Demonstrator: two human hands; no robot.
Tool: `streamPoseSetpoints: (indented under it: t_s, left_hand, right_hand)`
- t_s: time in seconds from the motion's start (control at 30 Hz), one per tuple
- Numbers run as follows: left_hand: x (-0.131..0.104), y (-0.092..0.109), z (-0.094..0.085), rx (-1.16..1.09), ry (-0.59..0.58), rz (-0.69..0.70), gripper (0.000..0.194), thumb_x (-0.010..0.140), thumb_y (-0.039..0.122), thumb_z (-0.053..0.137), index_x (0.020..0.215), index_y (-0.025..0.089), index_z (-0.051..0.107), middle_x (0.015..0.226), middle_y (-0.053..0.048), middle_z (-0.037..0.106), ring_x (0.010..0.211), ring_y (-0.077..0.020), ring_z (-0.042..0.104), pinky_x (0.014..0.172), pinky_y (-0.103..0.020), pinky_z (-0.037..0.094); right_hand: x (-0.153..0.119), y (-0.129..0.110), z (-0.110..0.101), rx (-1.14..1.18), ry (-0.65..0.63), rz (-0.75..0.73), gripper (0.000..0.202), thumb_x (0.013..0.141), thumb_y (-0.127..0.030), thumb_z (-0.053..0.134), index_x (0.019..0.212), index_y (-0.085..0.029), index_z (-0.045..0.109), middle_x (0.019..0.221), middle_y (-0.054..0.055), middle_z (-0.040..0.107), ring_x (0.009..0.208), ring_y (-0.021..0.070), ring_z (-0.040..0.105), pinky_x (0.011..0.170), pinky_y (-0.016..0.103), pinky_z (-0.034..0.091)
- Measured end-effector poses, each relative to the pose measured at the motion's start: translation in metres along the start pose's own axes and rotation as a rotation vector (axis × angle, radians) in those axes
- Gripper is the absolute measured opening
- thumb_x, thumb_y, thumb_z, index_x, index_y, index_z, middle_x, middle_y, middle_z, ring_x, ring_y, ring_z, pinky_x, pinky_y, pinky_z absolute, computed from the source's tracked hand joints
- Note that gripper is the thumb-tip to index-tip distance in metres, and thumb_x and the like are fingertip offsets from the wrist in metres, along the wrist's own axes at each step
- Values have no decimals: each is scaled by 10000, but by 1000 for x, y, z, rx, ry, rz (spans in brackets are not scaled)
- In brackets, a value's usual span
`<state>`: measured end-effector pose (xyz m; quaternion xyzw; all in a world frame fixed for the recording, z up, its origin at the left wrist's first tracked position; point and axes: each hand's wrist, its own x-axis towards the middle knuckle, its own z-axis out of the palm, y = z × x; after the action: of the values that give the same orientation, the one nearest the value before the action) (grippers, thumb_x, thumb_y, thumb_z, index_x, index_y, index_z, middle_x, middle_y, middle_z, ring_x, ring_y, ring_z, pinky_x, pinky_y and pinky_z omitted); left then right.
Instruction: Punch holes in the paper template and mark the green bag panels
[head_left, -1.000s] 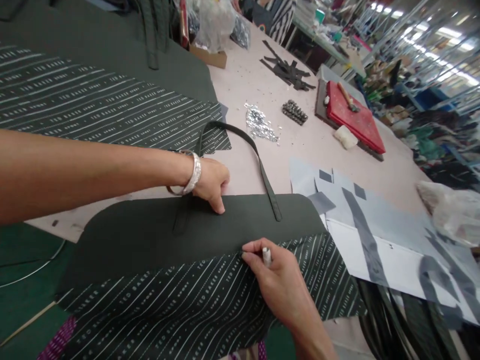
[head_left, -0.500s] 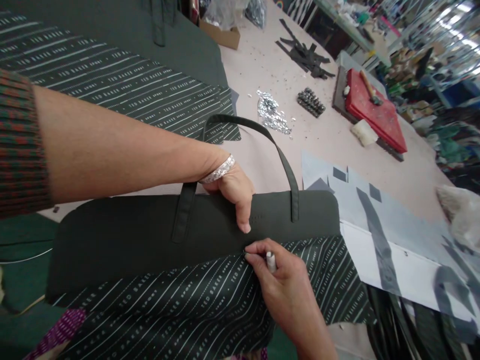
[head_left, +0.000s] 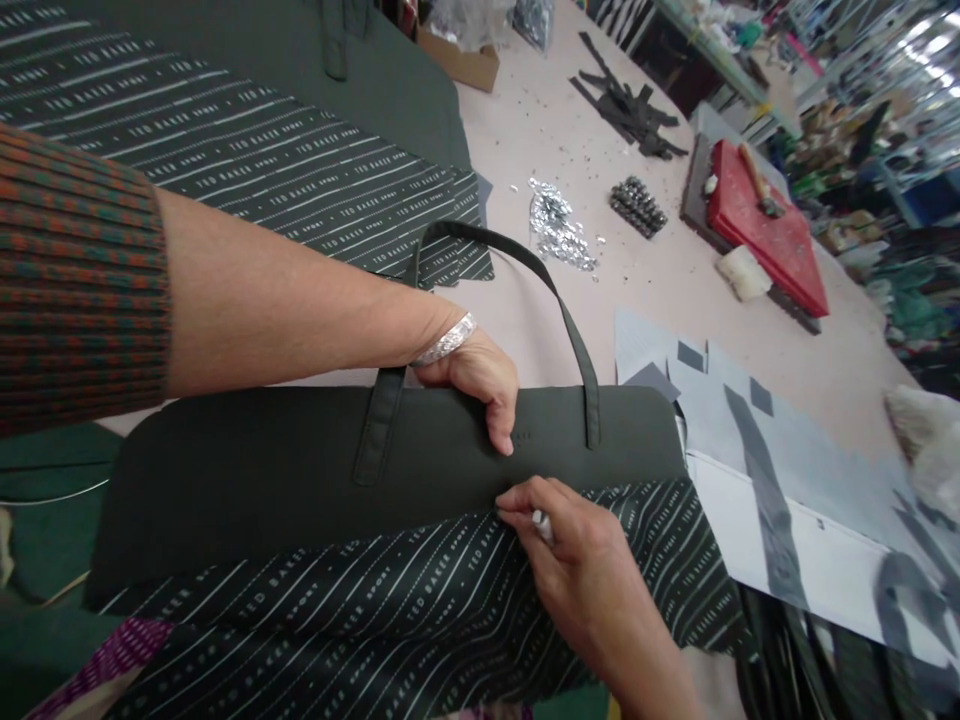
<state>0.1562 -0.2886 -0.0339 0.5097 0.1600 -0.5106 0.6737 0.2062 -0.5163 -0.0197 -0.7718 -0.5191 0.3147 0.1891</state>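
Observation:
A dark tote bag panel with a strap handle lies across the middle of the view. Striped lining, printed with lettering, hangs in folds below it. My left hand grips the panel's top edge between the handle ends, thumb in front and fingers hidden behind. Just below, my right hand is closed, its fingertips pinched against the seam where panel and lining meet. The white end of a pen-like tool sticks out of that hand; its tip is hidden.
Another bag piece lies at the upper left. Silver bits, a studded block, dark strips and a red pad bearing a hammer are on the table. Pale sheets lie at right.
The view has shifted slightly, so the table items sit further right. More of the left sleeve shows. Both hands keep the same hold on the bag, with little movement against it.

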Motion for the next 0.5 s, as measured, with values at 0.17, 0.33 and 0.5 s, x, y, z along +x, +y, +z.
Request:
streamPoseSetpoints:
  t_s: [0.17,0.33,0.5]
  left_hand:
    - [1,-3,1,-25,3,14,254,714,255,645,920,127,721,736,-92,725,816,-284,686,846,-423,543]
    - [-1,-5,3,-47,39,12,260,719,253,651,941,131,709,712,-84,721,783,-277,688,832,-427,553]
    - [3,-7,0,-93,32,24,317,677,237,704,977,135,698,782,-94,738,791,-280,688,849,-433,550]
  right_hand:
    - [4,2,-7,-16,-28,112,35,889,-243,575,858,-236,561,661,-58,590,578,101,544,554,196,373]
    - [7,3,-3,-21,-17,176,156,876,-303,589,767,-229,506,539,-86,478,457,85,427,477,188,321]
    - [8,6,5,-8,61,186,159,866,-311,597,767,-223,509,572,-77,504,477,85,444,497,187,333]
